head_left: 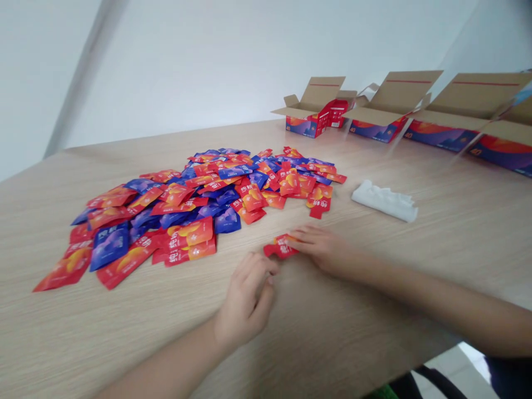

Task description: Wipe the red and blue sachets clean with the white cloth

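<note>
- Pile of red and blue sachets (199,205) across left and middle of the frame, spread flat on the wooden table (374,310); too overlapped to count.
- Lower middle: left hand (249,293), knuckles up, fingers loosely curled and gripping nothing; fingertips just beside the near left end of the red sachet (281,246), seemingly not touching it.
- That red sachet alone at middle of the frame, apart from the pile, flat on the table; long axis running left to right across the picture; up and to the right of the left hand.
- Right of middle: right hand (322,249), palm down, fingers laid over the sachet's right end; nearer of the two hands and the only one clearly in contact. Thumb hidden beneath, so cannot tell whether pinching or merely pressing.
- Farther right: white moulded insert (384,200), well apart from both hands.
- Upper right: open cartons (390,105) in a row; insides hidden by flaps, last one cut off by the frame edge.
- Print on the sachets too blurred to read.
</note>
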Demonstrator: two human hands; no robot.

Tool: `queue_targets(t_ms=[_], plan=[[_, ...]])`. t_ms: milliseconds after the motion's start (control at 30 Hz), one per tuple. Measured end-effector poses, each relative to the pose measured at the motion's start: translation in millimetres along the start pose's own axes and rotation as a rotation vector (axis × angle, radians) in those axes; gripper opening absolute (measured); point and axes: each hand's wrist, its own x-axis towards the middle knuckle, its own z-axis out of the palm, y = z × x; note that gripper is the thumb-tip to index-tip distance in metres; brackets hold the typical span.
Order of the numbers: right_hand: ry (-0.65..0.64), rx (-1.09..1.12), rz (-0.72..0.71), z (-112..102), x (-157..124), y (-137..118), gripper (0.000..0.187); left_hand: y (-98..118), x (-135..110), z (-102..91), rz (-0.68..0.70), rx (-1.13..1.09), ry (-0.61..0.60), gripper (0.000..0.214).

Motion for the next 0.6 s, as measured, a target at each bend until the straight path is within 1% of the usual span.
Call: queue_targets(t_ms=[67, 133, 233, 300, 367, 433, 467, 500, 533, 600], plan=[[-0.122, 0.086, 0.009, 5, -11, 0, 0.047, -2, 4, 1.8, -0.048, 0.041, -0.013, 0.019], [-0.188, 0.171, 0.035, 2, -11, 2, 0.047, -5, 8, 3.5, -0.082, 0.07, -0.036, 0.027], [-0.21, 0.26, 0.037, -6, -4, 4, 0.044, -8, 10, 6.1, -0.067, 0.12, -0.122, 0.039], [-0.206, 0.286, 0.051, -10, -2, 4, 0.042, -7, 9, 8.5, -0.027, 0.232, -0.217, 0.044], [-0.215, 0.296, 0.069, -12, -3, 5, 0.04, -5, 7, 11.5, 0.015, 0.369, -0.303, 0.047], [-0.221, 0.284, 0.083, -18, -6, 10, 0.038, -2, 4, 14.3, 0.037, 0.435, -0.335, 0.046], [-0.19, 0.253, 0.104, -23, -8, 16, 0.036, 0, 3, 15.3, 0.037, 0.434, -0.334, 0.045], [-0.122, 0.197, 0.142, -29, -10, 24, 0.034, 1, 2, 16.1, 0.032, 0.422, -0.323, 0.045], [-0.021, 0.115, 0.2, -36, -13, 35, 0.034, 1, 1, 16.6, 0.022, 0.402, -0.306, 0.044], [0.203, -0.105, 0.377, -49, -21, 64, 0.038, 2, 1, 16.7, 0.005, 0.365, -0.276, 0.044]])
